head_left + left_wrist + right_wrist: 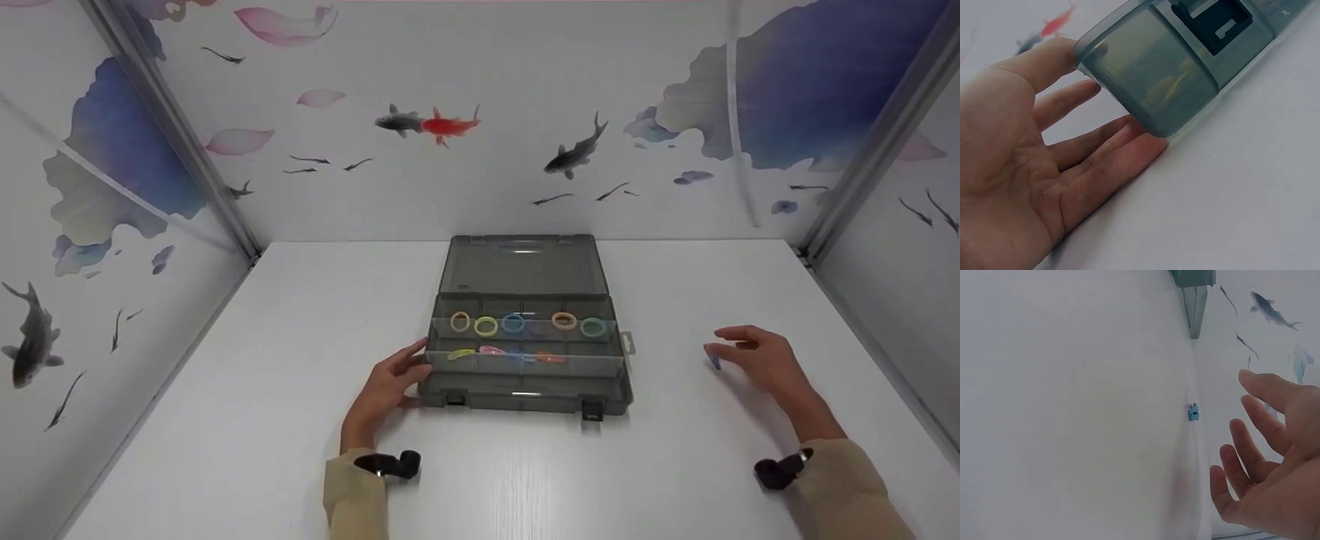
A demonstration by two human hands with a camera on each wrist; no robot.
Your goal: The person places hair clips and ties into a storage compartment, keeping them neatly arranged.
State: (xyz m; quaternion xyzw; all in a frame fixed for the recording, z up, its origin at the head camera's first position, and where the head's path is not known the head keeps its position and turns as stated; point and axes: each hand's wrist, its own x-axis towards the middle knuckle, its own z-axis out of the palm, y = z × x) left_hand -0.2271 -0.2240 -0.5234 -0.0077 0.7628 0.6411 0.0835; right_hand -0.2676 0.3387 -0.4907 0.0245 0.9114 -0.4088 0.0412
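An open grey see-through box [525, 406] stands mid-table, lid tipped back. Coloured rings lie in its back row: a yellow ring [486, 327], a blue ring [513, 324], a green ring [594, 328] and two orange ones. Small clips fill the row in front, among them a yellow clip [460, 354] and a pink clip [491, 350]. My left hand [386, 382] touches the box's left side with extended fingers. To the right of the box, my right hand [761, 360] hovers with loosely bent, parted fingers. A small blue piece [1194, 412] sits apart from its fingertips in the right wrist view.
The white table [225, 420] meets walls printed with fish on the left, back and right. Two dark latches hang at the box's front, one being the right latch [592, 410]. A clear tab [628, 343] sticks out from its right side.
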